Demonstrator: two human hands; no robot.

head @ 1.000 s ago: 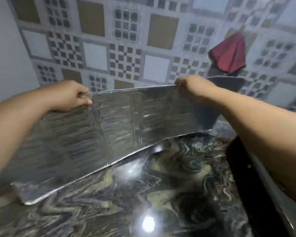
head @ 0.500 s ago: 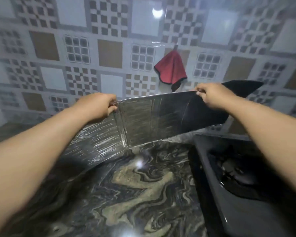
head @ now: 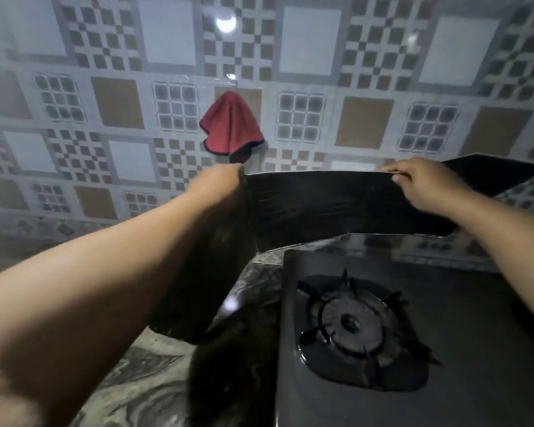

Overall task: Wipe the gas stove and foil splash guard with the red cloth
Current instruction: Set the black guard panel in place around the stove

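Both hands held the guard's top edge.
Left grip (head: 219,183) and right grip (head: 420,183) clenched on guard (head: 321,204); stove (head: 444,303) below them, cloth (head: 230,127) hung above left grip.

The left hand (head: 219,183) and right hand (head: 420,183) each pinch the top edge of the folded foil splash guard (head: 321,208), held upright behind the gas stove (head: 463,306) on the marbled bench (head: 142,386). The red cloth (head: 230,127) hangs on the tiled wall (head: 367,127).
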